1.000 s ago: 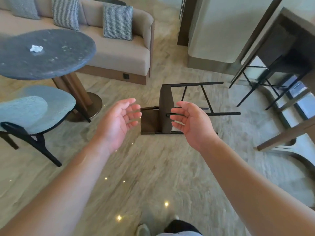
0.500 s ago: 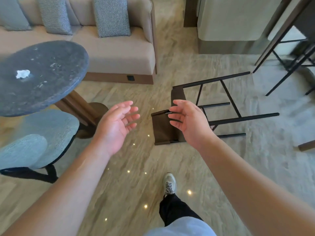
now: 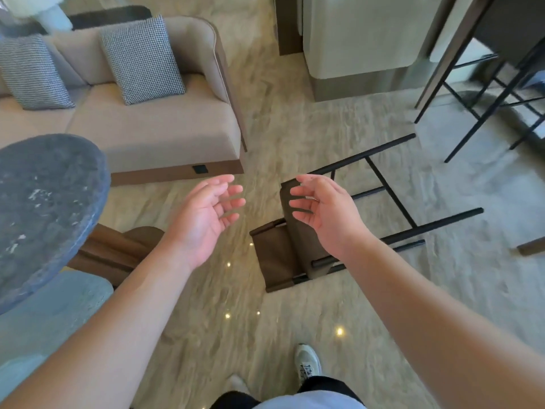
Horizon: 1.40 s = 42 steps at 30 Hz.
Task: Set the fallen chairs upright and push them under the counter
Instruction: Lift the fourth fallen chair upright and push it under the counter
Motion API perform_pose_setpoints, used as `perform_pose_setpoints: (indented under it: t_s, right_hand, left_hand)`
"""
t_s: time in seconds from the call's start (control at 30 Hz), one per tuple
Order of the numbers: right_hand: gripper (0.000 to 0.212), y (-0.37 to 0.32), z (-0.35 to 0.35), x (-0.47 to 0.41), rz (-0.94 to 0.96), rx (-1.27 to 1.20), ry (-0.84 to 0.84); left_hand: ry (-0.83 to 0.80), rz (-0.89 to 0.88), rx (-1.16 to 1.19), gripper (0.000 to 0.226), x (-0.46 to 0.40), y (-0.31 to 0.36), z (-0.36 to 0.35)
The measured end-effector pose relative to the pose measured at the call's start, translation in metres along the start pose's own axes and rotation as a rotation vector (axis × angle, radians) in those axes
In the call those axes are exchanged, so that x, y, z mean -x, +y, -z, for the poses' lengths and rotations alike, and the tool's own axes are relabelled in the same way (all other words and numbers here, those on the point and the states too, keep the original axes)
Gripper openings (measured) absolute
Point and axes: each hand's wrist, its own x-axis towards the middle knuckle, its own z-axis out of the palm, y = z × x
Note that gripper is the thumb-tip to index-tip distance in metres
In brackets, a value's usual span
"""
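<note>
A brown bar chair (image 3: 277,258) with thin black legs lies on its side on the marble floor, legs pointing right toward the counter (image 3: 501,31). My right hand (image 3: 321,214) hovers above its seat, palm turned left, fingers relaxed, holding nothing. My left hand (image 3: 206,216) is held out to the chair's left, palm turned right, also empty. Neither hand touches the chair. Another black-legged stool (image 3: 501,93) stands upright under the counter at the top right.
A beige sofa (image 3: 153,125) with checked cushions stands at the back left. A round dark table (image 3: 44,208) and a light blue chair (image 3: 50,323) are close on my left. My shoe (image 3: 306,364) is on the floor below.
I have stepped closer to the fallen chair, which now looks larger and nearer. Both hands stay open and reach further toward it.
</note>
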Motion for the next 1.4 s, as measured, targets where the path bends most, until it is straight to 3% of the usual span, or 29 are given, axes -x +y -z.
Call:
perform_pose_setpoints:
  t_s: [0.33,0.8,1.1,1.3,1.4]
  right_hand:
    - [0.026,0.001,-0.036,-0.069,0.056,-0.023,0.194]
    - [0.022,0.08,-0.178,-0.205,-0.04,-0.092,0.554]
    - [0.033,0.186,-0.124,-0.296,-0.181,-0.037,0.608]
    - [0.02,0.321,-0.042,-0.367,-0.276,0.056,0.596]
    - [0.015,0.401,-0.003,-0.4,-0.324,0.213,0.561]
  left_hand:
    - [-0.21,0.054,-0.056,0.03,-0.12,0.026,0.024]
    - [-0.529,0.248,-0.232,0.033,-0.336,0.027,0.138]
    - [-0.448,0.388,-0.295,0.025,-0.417,-0.115,0.155]
    - [-0.398,0.409,-0.435,0.019,-0.469,-0.273,0.163]
    - [-0.412,0.398,-0.548,0.016,-0.494,-0.365,0.173]
